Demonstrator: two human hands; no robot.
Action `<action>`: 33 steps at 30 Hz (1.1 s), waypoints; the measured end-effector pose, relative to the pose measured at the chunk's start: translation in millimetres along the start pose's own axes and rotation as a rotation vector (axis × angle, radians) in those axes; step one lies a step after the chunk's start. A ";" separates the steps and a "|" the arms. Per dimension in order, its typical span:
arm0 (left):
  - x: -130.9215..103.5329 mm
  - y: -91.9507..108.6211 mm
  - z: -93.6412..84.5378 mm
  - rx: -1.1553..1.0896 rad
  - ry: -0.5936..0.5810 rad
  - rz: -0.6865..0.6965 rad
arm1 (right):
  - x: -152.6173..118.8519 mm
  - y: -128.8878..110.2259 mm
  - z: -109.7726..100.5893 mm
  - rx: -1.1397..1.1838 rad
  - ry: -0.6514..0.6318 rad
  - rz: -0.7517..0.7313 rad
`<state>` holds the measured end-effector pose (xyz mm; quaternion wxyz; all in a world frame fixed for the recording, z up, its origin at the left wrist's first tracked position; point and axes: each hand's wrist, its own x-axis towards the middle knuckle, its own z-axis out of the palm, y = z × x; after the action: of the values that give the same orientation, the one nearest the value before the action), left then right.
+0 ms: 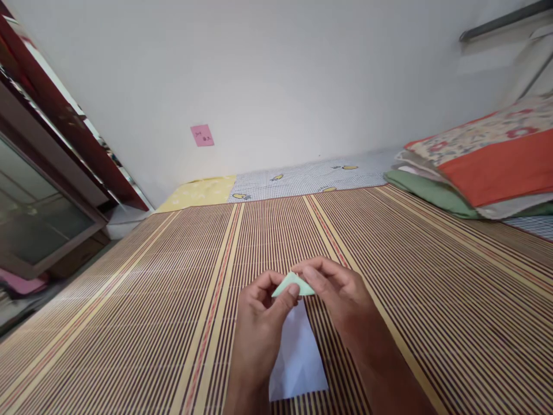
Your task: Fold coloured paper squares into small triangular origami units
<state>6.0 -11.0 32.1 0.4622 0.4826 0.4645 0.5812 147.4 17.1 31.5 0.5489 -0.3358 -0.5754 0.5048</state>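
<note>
A small light-green piece of paper (292, 280), folded into a triangle, is held up between my two hands over the striped mat. My left hand (263, 311) pinches it, thumb on the near face and fingers behind. With thumb and index finger, my right hand (334, 285) grips its right side near the top. Some of the fingertips behind the paper are hidden. Below my hands lies a white sheet of paper (300, 357), partly covered by my left hand and wrist.
The striped bamboo mat (142, 311) reaches to a checked cloth (298, 176) and a yellow cloth (201, 193) by the wall. Folded bedding (496, 167) is stacked at the right. A pink note (202, 135) is on the wall. A glass-fronted cabinet (34, 202) stands at the left.
</note>
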 end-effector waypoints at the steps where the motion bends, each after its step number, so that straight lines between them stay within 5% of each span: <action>1: 0.2 -1.2 -0.6 -0.034 0.030 -0.006 | 0.7 0.1 -1.9 -0.012 -0.006 -0.001; 6: 1.6 -7.1 -1.6 -0.158 0.081 -0.003 | 0.3 0.3 -6.1 -0.126 -0.107 0.015; 17: -2.1 -6.0 9.8 -0.184 0.141 0.034 | -2.9 -3.1 -0.8 -0.178 -0.119 -0.018; 26: 3.9 -3.0 -10.0 -0.031 -0.133 0.002 | -2.9 -1.5 -12.1 -0.171 -0.240 0.050; 33: 1.7 -2.0 -10.7 -0.032 -0.120 0.063 | -1.6 3.0 0.1 -0.006 -0.119 0.059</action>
<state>-4.6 -10.0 29.3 0.4782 0.5234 0.4113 0.5729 147.1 16.4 28.2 0.4977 -0.3237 -0.5982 0.5383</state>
